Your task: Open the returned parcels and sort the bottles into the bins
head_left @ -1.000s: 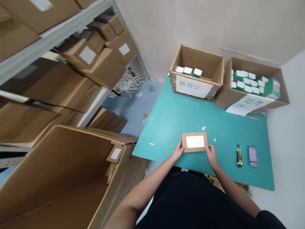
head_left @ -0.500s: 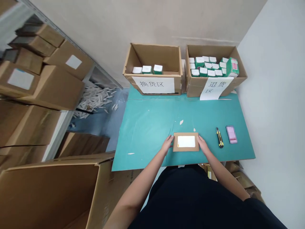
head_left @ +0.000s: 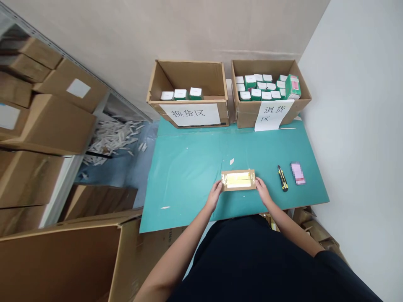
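My left hand (head_left: 215, 195) and right hand (head_left: 262, 191) each grip a short end of the taped cardboard parcel (head_left: 238, 180), long axis lying sideways between them.

matt cardboard parcel (head_left: 238, 180) with glossy tape; smooth teal mat (head_left: 189, 167).

**Small box held at both ends**

The left hand (head_left: 215, 195) and right hand (head_left: 262, 189) grip the ends of a small box (head_left: 238, 180) near the tabletop's (head_left: 189, 167) front edge. A knife (head_left: 282, 178) and a phone (head_left: 297, 173) lie towards the right edge. Two open cartons (head_left: 155, 84) stand along the back edge.
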{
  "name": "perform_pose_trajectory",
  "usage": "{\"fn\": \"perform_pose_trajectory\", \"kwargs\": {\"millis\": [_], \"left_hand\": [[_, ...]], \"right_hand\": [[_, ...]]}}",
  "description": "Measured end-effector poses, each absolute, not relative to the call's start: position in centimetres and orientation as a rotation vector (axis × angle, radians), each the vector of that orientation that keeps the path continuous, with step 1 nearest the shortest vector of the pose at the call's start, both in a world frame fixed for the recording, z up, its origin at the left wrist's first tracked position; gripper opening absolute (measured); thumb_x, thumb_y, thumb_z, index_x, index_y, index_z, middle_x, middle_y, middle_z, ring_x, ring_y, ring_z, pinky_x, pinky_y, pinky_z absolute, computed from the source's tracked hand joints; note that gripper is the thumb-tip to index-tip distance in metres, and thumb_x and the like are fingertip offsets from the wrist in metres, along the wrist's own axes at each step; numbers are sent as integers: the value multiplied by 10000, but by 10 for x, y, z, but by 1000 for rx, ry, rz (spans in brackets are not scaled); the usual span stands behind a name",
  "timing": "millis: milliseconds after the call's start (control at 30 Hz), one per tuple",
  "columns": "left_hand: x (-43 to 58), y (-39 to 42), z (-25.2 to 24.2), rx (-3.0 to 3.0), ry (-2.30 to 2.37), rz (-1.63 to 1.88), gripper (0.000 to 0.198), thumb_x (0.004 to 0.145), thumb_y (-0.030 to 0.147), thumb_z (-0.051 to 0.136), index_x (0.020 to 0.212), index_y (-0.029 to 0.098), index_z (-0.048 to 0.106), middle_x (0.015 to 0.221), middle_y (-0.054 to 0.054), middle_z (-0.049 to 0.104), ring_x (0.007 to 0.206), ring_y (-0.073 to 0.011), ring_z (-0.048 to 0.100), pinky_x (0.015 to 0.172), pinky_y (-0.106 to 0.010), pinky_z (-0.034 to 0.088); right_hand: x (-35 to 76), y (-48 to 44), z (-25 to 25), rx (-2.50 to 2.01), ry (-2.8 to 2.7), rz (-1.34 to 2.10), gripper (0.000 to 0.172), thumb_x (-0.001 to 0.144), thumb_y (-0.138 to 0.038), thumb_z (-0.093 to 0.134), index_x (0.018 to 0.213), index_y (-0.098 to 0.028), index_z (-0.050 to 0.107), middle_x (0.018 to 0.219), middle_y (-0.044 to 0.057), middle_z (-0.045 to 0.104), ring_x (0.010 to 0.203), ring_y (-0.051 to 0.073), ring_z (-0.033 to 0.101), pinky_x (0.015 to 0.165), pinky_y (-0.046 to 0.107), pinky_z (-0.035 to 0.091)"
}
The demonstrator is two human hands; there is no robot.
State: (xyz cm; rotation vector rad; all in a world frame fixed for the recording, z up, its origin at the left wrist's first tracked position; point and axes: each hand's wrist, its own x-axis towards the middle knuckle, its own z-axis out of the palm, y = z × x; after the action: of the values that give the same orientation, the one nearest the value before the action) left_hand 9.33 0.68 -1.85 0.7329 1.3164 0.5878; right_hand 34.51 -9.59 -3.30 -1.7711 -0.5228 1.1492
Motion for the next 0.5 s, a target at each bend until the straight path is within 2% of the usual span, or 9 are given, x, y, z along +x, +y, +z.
{"fn": "perform_pose_trajectory", "kwargs": {"millis": [167, 267, 367, 500], "left_hand": [[103, 26, -16, 672, 1357, 561, 558, 876, 544, 687, 1337, 240, 616, 1470, -116, 582, 1363, -301, 533, 1024, -398, 504], [114, 40, -13, 667, 1375, 519, 547, 855, 561, 704, 1289, 234, 648, 1428, -113, 619, 1328, -300, 565, 1016, -405, 508], [119, 43, -11, 708, 1363, 540, 494, 855, 579, 692, 1215, 242, 679, 1362, -95, 664, 1300, -276, 582, 1015, -371, 504], [104, 24, -15, 744, 1281, 629, 511, 910, 626, 587, 1259, 257, 645, 1362, -90, 656, 1311, -253, 568, 1014, -361, 500]], "right_hand": [[353, -73, -36, -1795, -467, 1193, 751, 753, -730, 639, 1346, -270, 646, 1446, 70, 616, 1343, 301, 560, 1106, 472, 454], [356, -54, -31, -1808, -461, 1213, 800, 757, -768, 602, 1373, -259, 627, 1487, 71, 579, 1371, 292, 536, 1109, 457, 452], [357, -48, -24, -1807, -540, 1155, 751, 793, -775, 557, 1334, -262, 651, 1447, 64, 615, 1341, 265, 561, 1096, 411, 462], [355, -71, -22, -1760, -610, 1077, 669, 869, -755, 458, 1263, -260, 676, 1312, 59, 696, 1256, 254, 603, 1034, 395, 494]]}}
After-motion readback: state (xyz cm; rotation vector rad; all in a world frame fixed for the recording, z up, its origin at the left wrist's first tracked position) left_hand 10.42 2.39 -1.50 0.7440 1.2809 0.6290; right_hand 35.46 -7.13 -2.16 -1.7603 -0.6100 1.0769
